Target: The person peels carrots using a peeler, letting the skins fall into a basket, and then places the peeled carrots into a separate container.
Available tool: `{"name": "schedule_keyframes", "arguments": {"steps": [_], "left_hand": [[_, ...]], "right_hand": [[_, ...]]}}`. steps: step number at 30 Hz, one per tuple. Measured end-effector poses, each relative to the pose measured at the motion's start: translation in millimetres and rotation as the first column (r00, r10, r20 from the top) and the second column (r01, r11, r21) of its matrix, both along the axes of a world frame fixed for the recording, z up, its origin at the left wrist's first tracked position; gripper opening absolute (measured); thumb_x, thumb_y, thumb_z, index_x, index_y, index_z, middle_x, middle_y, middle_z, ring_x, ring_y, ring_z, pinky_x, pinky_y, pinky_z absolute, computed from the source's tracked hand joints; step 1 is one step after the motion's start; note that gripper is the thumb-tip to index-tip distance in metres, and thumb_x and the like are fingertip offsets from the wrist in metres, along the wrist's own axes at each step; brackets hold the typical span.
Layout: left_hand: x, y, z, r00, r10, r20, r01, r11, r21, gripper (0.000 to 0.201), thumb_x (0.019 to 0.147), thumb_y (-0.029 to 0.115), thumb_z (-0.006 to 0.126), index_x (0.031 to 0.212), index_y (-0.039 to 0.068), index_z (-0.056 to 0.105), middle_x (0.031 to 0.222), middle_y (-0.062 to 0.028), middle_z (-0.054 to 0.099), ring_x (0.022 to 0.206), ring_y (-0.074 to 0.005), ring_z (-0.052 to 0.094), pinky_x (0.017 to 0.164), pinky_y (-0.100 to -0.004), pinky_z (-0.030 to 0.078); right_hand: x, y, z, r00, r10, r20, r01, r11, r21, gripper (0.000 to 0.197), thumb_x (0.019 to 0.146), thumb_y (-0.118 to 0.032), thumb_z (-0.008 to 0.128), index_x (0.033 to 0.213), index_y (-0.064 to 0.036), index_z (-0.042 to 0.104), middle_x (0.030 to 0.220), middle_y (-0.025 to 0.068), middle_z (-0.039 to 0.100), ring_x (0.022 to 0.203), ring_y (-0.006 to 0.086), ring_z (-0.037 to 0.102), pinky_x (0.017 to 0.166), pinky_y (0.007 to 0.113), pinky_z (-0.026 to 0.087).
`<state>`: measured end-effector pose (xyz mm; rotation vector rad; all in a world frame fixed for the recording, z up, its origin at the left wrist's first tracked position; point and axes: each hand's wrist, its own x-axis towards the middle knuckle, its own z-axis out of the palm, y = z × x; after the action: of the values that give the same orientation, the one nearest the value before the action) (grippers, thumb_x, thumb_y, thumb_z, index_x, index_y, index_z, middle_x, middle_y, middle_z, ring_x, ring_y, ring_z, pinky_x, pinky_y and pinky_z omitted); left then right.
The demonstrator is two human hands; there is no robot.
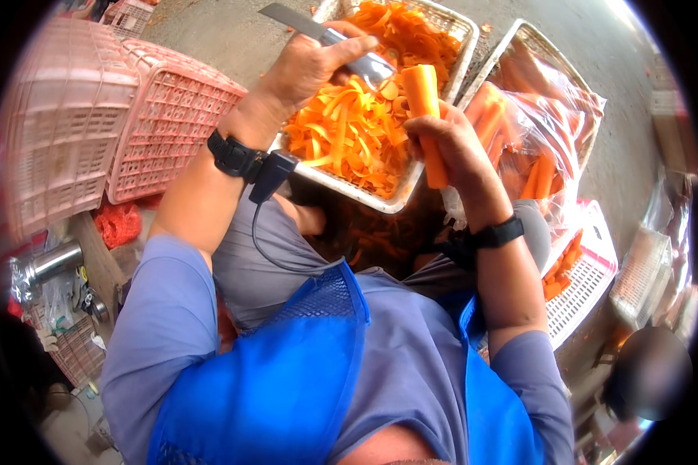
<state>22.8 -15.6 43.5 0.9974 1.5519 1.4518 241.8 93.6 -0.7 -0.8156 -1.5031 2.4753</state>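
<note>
My left hand is closed round a knife. Its flat grey end points up and to the left, and a shiny bluish end comes out below my fingers toward the carrot. My right hand grips a peeled orange carrot, held nearly upright with its thick end up. Both hands are above a white crate heaped with orange peelings. The knife's shiny end is close to the carrot; whether they touch I cannot tell.
On the right stands a crate with carrots in a clear plastic bag. A white basket with more carrots sits beside my right leg. Pink crates stand on the left, near a red net bag and a metal cylinder.
</note>
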Motion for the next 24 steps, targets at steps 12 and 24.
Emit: {"name": "schedule_keyframes", "arguments": {"steps": [12,24], "left_hand": [[-54,13,-50,0.995,0.097,0.005,-0.097,0.995,0.010,0.016,0.097,0.015,0.063,0.097,0.000,0.067,0.078,-0.0072,0.070,0.059,-0.0114,0.064,0.050,-0.0206,0.048],[24,22,-7,0.997,-0.071,0.042,0.069,0.997,0.042,0.019,0.096,0.021,0.068,0.096,0.003,0.070,0.079,-0.0022,0.069,0.064,-0.0070,0.060,0.055,-0.0190,0.047]], "right_hand": [[3,-17,8,0.977,0.186,0.105,-0.206,0.952,0.228,0.044,0.084,-0.015,0.068,0.123,0.0013,0.055,0.084,0.0008,0.058,0.068,0.0081,0.056,0.058,0.023,0.046],[6,-15,7,0.996,0.082,-0.024,-0.073,0.966,0.248,0.041,0.085,-0.017,0.066,0.120,0.0016,0.056,0.086,0.0010,0.058,0.070,0.0087,0.056,0.062,0.024,0.046]]}}
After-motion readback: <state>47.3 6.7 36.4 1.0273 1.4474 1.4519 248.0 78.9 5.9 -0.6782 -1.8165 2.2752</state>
